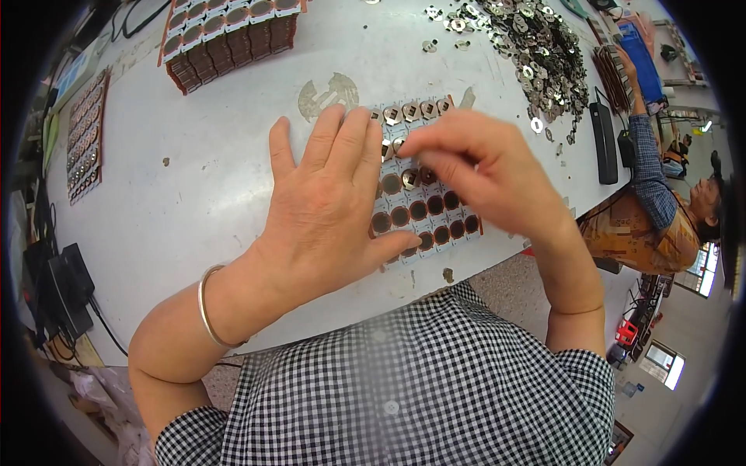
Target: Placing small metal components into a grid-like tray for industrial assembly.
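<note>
A panel of small circuit boards (434, 203) with rows of dark round pads lies on the table in front of me. Shiny metal clips (409, 113) sit on the pads of its far rows; the nearer pads are bare. My left hand (322, 203) lies flat over the panel's left side, fingers stretched out and thumb along the near edge. Above the panel's right part, my right hand (488, 167) is closed in a pinch, its index fingertip at a clip in the second row. Whatever may be between its finger and thumb is hidden.
A heap of loose metal clips (544, 58) spreads over the far right. A tall stack of panels (233, 43) stands at the far left, and another panel (87, 140) lies at the left edge. A co-worker (653, 210) holds panels at the right.
</note>
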Action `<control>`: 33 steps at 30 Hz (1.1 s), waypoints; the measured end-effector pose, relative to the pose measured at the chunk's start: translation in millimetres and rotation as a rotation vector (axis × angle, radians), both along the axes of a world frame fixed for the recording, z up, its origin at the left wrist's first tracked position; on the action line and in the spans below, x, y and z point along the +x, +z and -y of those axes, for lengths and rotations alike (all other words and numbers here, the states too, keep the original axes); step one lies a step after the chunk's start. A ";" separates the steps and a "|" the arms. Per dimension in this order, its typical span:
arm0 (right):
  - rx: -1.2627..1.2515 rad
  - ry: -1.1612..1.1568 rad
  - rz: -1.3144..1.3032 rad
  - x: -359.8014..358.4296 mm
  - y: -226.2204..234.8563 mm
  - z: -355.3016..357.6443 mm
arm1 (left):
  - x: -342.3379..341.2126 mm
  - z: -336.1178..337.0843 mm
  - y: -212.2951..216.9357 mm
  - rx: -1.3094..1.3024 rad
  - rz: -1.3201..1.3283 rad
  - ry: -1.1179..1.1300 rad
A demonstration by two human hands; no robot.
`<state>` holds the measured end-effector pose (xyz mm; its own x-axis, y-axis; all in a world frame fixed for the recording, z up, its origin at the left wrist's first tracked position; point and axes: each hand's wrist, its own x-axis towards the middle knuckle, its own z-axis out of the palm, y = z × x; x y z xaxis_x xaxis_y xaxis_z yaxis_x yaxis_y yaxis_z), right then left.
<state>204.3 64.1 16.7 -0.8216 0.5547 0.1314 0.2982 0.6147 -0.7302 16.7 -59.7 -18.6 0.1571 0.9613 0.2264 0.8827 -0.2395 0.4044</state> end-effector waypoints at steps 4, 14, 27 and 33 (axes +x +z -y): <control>-0.168 -0.110 0.082 -4.7 -0.6 25.5 | 1.3 -1.6 -1.0 0.008 0.014 0.004; -0.001 -0.088 0.036 -9.8 -11.5 35.3 | 1.5 -1.4 -2.0 0.031 0.052 0.021; 0.277 -0.222 -0.049 -5.5 -25.2 51.8 | 2.0 -0.6 -5.2 0.055 0.012 0.032; 0.503 -0.095 0.030 -5.5 -22.8 41.1 | 2.3 -0.9 -5.4 0.055 -0.002 0.030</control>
<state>198.8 22.9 -6.2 -0.7779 0.5014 0.3787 0.3863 0.8569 -0.3412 19.0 -58.8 -24.0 0.1292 0.9517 0.2784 0.8903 -0.2350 0.3900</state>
